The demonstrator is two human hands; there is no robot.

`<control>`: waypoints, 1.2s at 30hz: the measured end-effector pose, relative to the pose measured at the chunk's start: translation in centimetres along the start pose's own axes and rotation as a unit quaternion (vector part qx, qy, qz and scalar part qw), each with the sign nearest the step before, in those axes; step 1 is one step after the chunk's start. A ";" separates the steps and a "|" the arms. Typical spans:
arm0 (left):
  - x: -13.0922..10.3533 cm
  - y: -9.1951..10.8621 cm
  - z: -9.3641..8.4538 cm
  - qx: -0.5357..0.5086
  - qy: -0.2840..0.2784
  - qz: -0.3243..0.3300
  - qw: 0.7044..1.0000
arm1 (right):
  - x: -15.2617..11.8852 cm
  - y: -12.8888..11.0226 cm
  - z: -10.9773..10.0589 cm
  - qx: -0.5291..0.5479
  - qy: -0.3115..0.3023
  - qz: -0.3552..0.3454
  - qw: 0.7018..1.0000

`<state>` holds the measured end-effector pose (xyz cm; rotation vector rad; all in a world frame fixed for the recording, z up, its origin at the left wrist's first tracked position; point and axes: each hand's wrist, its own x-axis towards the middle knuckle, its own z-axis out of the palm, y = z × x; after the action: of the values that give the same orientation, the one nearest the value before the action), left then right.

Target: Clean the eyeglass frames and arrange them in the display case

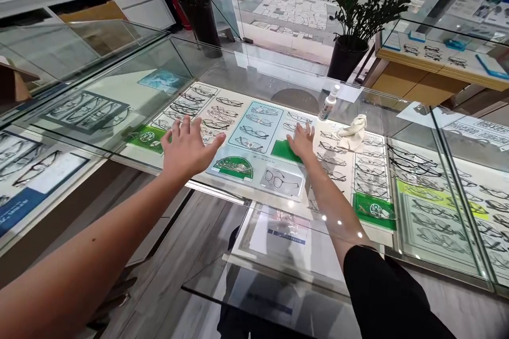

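Both my arms stretch out over a glass display counter (294,71). My left hand (189,148) has its fingers spread above the glass, near rows of eyeglasses (218,116) shown beneath it. My right hand (303,140) is further over, fingers apart, close to a green card (284,150) under the glass. Neither hand holds anything; whether they touch the glass I cannot tell. Right of my right hand, a small spray bottle (329,103) stands upright on the counter. A crumpled cream cloth (353,134) lies beside it.
Potted plants (348,53) stand behind the counter, before a glass front onto the street. At the far right is another case (441,66) with glasses. Below me, a glass-topped drawer or shelf (274,275) sticks out over a grey wood-look floor (175,275).
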<state>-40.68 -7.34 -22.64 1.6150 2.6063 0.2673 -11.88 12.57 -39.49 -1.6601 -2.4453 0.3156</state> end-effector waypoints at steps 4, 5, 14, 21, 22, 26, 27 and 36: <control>0.0 0.0 0.0 0.003 0.000 -0.006 1.000 | 1.5 0.5 1.0 0.009 -0.007 0.002 1.000; 0.0 0.0 0.0 0.004 0.000 -0.006 1.000 | 1.7 0.7 1.1 0.010 -0.008 0.002 1.000; -0.1 0.2 -0.2 0.001 -0.008 -0.007 1.000 | 1.8 1.2 0.8 0.017 -0.017 -0.007 1.000; -0.3 0.2 -0.5 -0.012 -0.007 0.007 1.000 | 1.3 1.3 -0.3 0.032 -0.027 -0.018 0.999; -0.3 0.2 -0.4 -0.011 -0.006 0.006 1.000 | 1.3 1.3 -0.5 0.033 -0.029 -0.017 0.999; -0.3 0.3 -0.5 -0.010 -0.008 0.007 1.000 | 0.1 0.1 -2.2 0.039 -0.021 -0.010 0.999; -0.3 0.3 -0.5 -0.009 -0.008 0.007 1.000 | -0.9 -0.7 -2.7 0.040 -0.015 -0.012 0.999; 0.2 0.5 -0.5 0.014 0.008 0.011 1.000 | -24.0 -9.7 -7.4 0.197 -0.188 -0.291 0.917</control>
<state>-40.39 -6.95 -22.03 1.6573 2.6161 0.2471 -9.85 -12.65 -30.25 -0.7112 -2.7454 1.0229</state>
